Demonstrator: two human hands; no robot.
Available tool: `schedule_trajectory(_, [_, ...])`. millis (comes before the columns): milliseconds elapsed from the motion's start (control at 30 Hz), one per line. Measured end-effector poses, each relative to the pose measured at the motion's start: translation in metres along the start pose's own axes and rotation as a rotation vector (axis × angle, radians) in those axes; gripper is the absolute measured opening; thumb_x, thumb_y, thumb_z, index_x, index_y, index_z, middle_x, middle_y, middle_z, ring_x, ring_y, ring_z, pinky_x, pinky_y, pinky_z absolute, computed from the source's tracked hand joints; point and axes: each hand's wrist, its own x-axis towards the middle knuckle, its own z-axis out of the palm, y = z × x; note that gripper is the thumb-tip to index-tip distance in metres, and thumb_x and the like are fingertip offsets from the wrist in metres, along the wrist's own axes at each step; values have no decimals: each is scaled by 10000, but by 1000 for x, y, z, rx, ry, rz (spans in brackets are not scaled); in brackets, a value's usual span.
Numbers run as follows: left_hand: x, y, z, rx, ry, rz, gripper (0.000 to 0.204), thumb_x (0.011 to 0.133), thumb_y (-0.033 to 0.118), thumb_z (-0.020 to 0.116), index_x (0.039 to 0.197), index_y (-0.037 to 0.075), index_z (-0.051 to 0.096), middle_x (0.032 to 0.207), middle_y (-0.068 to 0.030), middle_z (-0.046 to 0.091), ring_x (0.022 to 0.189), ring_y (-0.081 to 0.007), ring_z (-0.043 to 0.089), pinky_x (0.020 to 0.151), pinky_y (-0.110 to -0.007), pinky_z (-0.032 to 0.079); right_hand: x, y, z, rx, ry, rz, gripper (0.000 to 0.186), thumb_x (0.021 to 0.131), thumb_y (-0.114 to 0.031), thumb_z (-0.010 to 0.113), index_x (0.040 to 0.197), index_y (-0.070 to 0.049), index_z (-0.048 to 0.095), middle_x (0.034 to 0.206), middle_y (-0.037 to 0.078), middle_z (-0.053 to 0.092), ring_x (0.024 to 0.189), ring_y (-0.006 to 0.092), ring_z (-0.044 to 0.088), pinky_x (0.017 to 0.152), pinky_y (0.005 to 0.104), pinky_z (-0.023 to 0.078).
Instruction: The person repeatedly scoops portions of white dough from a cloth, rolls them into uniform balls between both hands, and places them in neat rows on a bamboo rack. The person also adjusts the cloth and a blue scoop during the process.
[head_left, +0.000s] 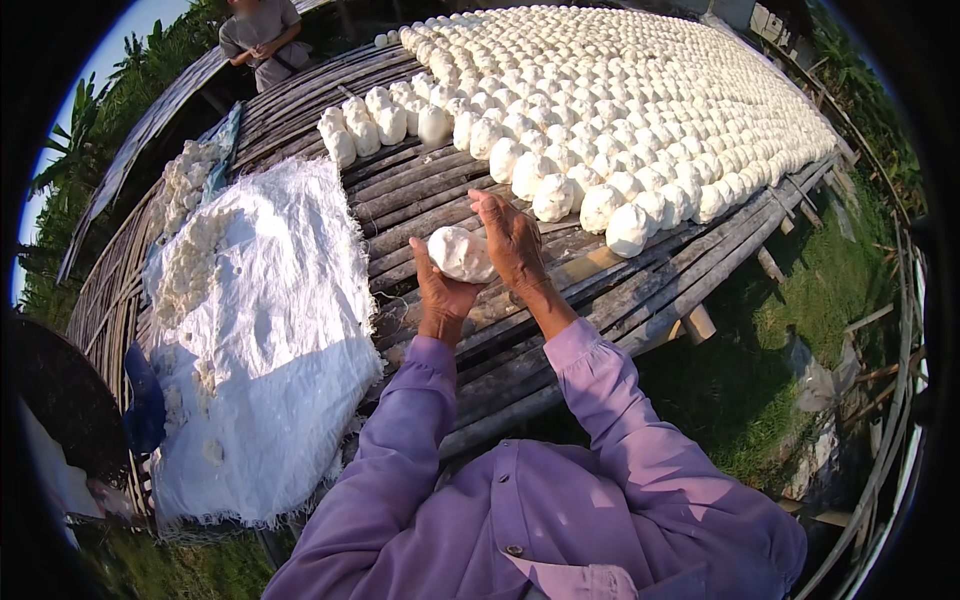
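A rounded white lump point(461, 254), smooth like dough or paste, rests in my left hand point(446, 296), which cups it from below with the thumb up along its side. My right hand point(512, 243) is raised along the lump's right side, palm toward it, fingers stretched out. Whether that palm touches the lump I cannot tell. Beyond my hands, many similar white balls point(600, 207) stand in close rows on a platform of bamboo poles point(408, 190). The near end of the rows lies just past my right fingertips.
To my left a white woven sheet point(290, 240) with frayed edges covers the poles. A crumbly white heap point(190, 262) lies on it, beside a blue object point(144, 398). A person point(264, 45) stands at the far left. Grass point(830, 290) borders the platform's right edge.
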Motion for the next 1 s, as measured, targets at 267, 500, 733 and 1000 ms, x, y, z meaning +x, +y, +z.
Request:
schedule_trajectory(267, [-7,-17,6,196,-122,-143,1132,812,907,459,1496,6,414,1422,-184,548,1320,-381,514,1107,-543,406,-4,46,-19,448,59,284,718,1036,-644,379,1354,-35,589,1257,156,651,1132,229,618,933,370,489])
schedule_trajectory(500, [-11,-49,3,339,-236,-204,1179,840,893,428,1587,0,241,1598,-257,312,1418,-400,407,1186,-501,297,-52,78,-85,499,-101,412,988,779,-375,868,1548,-111,307,1426,168,473,1296,307,507,1040,418,489])
schedule_trajectory(733, [-40,13,-1,519,-172,-45,969,948,727,482,1620,86,209,1680,-228,110,1541,-402,143,1214,-564,151,-17,171,-98,-33,333,369,996,850,-303,794,1608,-51,200,1592,301,280,1484,409,301,1179,461,322])
schedule_trajectory(1000, [-161,188,-74,931,47,375,744,1024,505,507,1590,65,309,1644,-169,294,1532,-304,244,1228,-457,177,-23,131,-13,-525,223,92,649,975,-219,641,1539,-44,373,1615,260,274,1468,425,331,1119,484,416])
